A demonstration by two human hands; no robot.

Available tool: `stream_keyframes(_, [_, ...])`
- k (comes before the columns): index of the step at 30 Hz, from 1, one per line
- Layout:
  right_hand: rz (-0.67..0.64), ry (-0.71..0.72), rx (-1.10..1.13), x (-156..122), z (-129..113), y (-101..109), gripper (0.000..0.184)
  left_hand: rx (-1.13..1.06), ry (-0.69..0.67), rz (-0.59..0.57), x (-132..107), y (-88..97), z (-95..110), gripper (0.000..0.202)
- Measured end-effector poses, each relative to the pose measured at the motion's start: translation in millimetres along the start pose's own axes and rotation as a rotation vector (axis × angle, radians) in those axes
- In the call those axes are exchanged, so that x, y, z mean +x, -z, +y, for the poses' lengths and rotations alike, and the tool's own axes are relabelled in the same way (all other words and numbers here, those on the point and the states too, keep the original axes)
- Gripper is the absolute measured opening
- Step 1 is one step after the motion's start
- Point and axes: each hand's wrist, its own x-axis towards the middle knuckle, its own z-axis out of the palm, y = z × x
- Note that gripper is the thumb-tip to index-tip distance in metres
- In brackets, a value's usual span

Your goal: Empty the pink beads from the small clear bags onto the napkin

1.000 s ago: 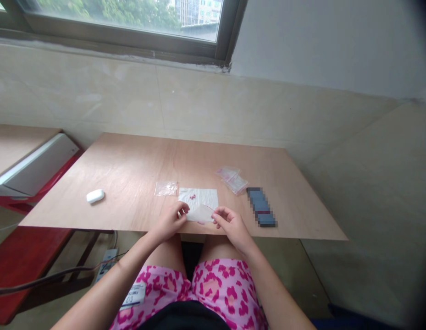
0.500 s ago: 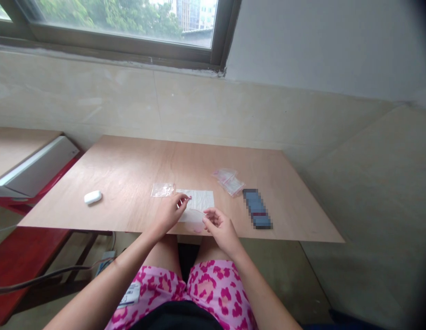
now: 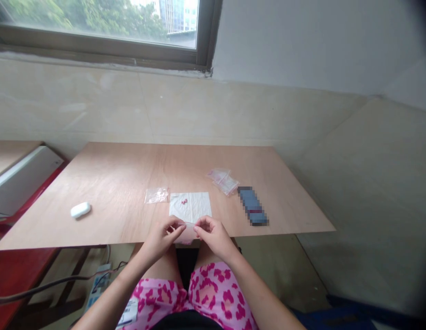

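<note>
Here, left hand (image 3: pixel 160 238) and right hand (image 3: pixel 214 237) narrowly pinch a clear plastic bag (image 3: pixel 188 233) above white paper (image 3: pixel 195 206).

I've got my left hand (image 3: pixel 160 238) and right hand (image 3: pixel 214 237) held close together, both curled into a pinch, forearms (image 3: pixel 257 293) angling inward

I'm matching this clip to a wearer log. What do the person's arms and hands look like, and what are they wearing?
The left arm and right arm are bare, with no sleeves, and the left hand and right hand show no gloves, rings or watch. Below them are pink leopard-print shorts with a small white label.
</note>
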Motion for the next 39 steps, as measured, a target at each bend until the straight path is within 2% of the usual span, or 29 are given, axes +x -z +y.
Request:
stream_keyframes(6, [0.011,-0.011,-0.052,1.5,-1.8,0.7,0.032,-0.046,-0.004,0.016,2.3,3.6,-1.7,0.029])
stream_keyframes(10, [0.021,0.003,-0.085,1.1,0.8,1.7,0.029,-0.084,0.027,0.021,1.8,5.5,0.1,0.029])
stream_keyframes(14, [0.051,0.022,-0.122,0.3,1.5,1.4,0.025,-0.044,0.034,-0.021,0.0,4.7,0.3,0.026])
stream_keyframes(18, [0.043,0.042,-0.177,-2.9,-3.5,-1.0,0.017,-0.009,0.019,-0.012,-1.5,1.4,-2.6,0.032])
stream_keyframes(24, [0.051,0.105,-0.292,-9.2,-11.7,-7.4,0.007,0.078,-0.067,-0.078,-3.5,3.5,3.2,0.017])
stream_keyframes(30, [0.045,0.126,-0.335,-12.4,-12.0,-13.3,0.011,0.081,-0.151,-0.089,-5.4,4.5,6.5,0.015])
stream_keyframes(39, [0.012,0.149,-0.347,-17.3,-13.9,-21.3,0.008,0.078,-0.128,-0.091,-8.6,-5.3,3.6,0.007])
